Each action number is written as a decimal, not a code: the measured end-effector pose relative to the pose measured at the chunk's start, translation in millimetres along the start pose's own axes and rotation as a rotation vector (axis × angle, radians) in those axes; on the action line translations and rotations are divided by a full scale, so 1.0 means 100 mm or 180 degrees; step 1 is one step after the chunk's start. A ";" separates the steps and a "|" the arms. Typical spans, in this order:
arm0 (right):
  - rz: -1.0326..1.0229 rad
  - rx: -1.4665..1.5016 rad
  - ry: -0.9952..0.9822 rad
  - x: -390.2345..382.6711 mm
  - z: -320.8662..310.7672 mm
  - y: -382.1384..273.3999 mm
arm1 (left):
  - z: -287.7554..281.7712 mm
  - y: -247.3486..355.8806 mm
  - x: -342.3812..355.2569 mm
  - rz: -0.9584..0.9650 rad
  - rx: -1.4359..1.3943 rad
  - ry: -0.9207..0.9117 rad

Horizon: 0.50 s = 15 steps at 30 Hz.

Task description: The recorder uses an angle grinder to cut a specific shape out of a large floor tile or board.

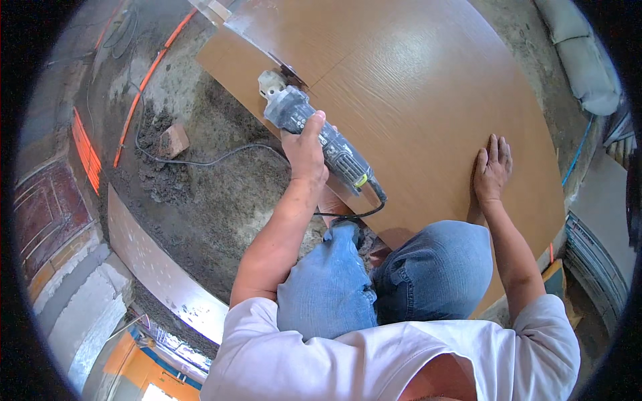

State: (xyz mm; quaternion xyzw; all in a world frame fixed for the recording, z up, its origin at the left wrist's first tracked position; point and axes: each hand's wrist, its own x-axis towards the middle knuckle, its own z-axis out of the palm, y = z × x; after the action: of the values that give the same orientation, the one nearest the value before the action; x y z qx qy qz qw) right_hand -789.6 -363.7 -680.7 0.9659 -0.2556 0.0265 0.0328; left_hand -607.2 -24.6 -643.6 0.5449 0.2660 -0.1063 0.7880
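Observation:
My left hand (304, 147) grips the body of a dusty grey angle grinder (341, 160), whose head sits near the left edge of a large tan wood-look board (428, 93), close to a cut or seam in it; whether a disc touches the board I cannot tell. The grinder's black cord loops from its rear end. My right hand (493, 167) lies on the board's right part with fingers stretched out, holding nothing. My jeans-clad knees (431, 267) are bent at the board's near edge.
Rough concrete floor (221, 187) with rubble and a broken brick (174, 140) lies at left, beside orange conduits (85, 150), a cable and a pale board strip (160, 267). Grey sacks (585, 67), metal lengths (595, 267) and a blue line are along the right side.

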 end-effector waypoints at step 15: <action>-0.0028 -0.0026 0.0068 0.01 0.04 0.01 | 0.00 -0.03 -0.12 0.0046 -0.0023 -0.0088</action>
State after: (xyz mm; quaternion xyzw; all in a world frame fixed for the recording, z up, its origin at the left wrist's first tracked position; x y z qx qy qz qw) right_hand -788.9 -365.0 -684.4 0.9665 -0.2511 0.0358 0.0396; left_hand -618.1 -27.0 -639.6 0.5424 0.2516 -0.1072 0.7944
